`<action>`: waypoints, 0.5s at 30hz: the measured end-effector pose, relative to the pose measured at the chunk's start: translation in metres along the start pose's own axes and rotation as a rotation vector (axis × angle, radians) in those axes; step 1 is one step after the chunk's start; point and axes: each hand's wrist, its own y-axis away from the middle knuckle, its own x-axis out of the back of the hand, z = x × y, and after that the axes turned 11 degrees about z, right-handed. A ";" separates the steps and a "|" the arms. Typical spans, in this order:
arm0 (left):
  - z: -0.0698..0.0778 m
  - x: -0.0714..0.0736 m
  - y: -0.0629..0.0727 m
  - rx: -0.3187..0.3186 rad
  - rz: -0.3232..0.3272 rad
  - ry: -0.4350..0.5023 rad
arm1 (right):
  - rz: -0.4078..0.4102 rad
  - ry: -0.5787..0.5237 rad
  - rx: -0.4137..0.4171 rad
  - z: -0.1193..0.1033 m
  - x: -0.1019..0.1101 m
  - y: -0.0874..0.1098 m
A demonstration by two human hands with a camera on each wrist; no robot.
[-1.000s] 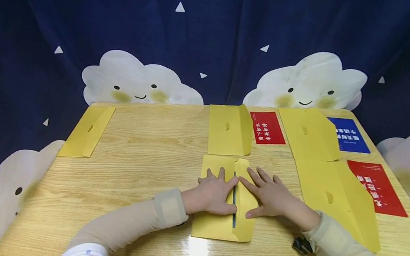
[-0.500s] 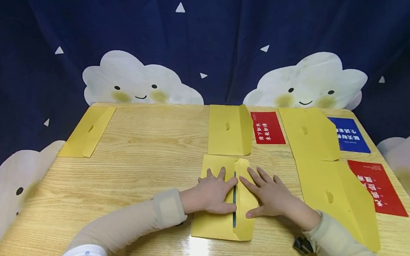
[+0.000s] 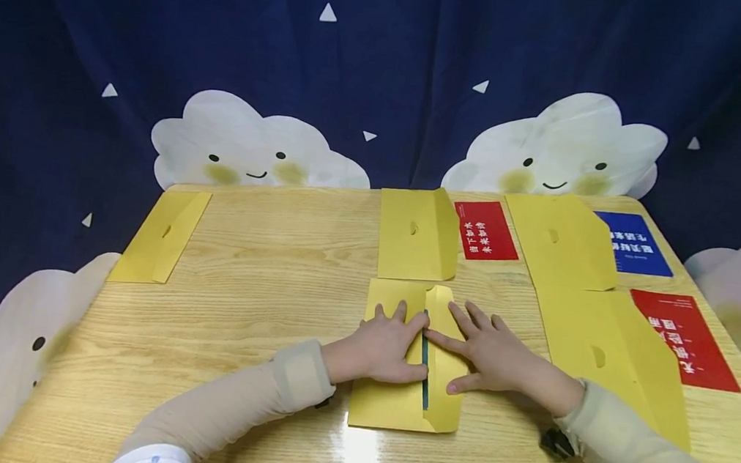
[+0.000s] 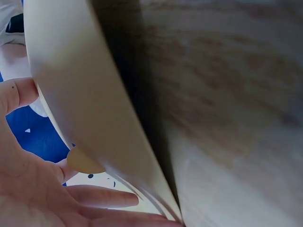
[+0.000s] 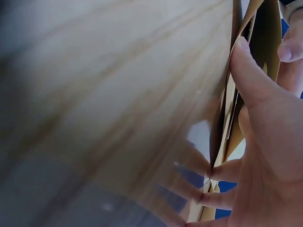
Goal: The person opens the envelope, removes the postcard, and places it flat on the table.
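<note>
A yellow envelope (image 3: 388, 409) lies flat at the front middle of the table, its flap (image 3: 444, 407) along the right side. Between body and flap a narrow dark green strip (image 3: 425, 392) shows. My left hand (image 3: 381, 349) rests with spread fingers on the envelope's body, thumb and index finger reaching the strip. From the right, my right hand (image 3: 498, 357) lies over the flap, its index fingertip meeting the strip close to the left index finger. In the right wrist view, the right thumb (image 5: 251, 71) touches the edge of the envelope paper, and the fingers extend straight.
Another yellow envelope (image 3: 408, 257) lies just behind, beside a red card (image 3: 486, 230). Two more envelopes (image 3: 556, 259) to the right partly cover a blue card (image 3: 640, 244) and a red card (image 3: 698, 345). One envelope (image 3: 161, 239) lies at the far left of the wooden table (image 3: 261, 273).
My right index finger has slid slightly left and toward me, onto the dark strip. The left fingers have shifted a little; the envelope stays in place.
</note>
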 end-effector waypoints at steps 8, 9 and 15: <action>-0.002 0.000 0.000 -0.014 0.010 0.034 | -0.005 0.058 0.068 0.000 0.001 -0.002; -0.002 0.000 0.000 -0.017 0.013 0.034 | -0.003 0.073 0.080 0.000 0.002 -0.003; -0.003 -0.001 0.000 -0.022 0.020 0.019 | -0.022 0.118 0.097 -0.005 0.007 -0.005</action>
